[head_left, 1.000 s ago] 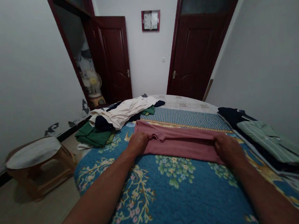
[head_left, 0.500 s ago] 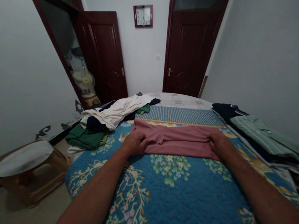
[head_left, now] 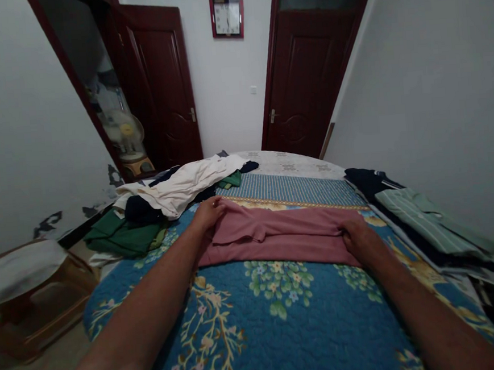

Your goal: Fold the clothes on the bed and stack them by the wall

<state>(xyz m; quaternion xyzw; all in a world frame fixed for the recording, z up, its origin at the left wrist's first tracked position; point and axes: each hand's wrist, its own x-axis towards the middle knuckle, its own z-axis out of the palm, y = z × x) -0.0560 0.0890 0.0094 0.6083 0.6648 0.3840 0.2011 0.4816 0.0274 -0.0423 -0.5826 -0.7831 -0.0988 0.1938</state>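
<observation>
A pair of pink trousers lies lengthwise across the blue floral quilt, one leg over the other. My left hand is closed on the far corner of the wide waist end, fingers pinching the cloth. At the opposite end, my right hand grips the narrow leg ends with its thumb and fingers closed. Part of the waist end is hidden behind my left forearm.
To the left lies a heap of clothes with a cream garment and a green one. At the right edge sits a stack topped by a striped light-green shirt. A stool stands left of the bed.
My left hand has moved from the near middle of the waist end to its far corner, and the cloth there has spread leftward. My right hand stays at the leg ends.
</observation>
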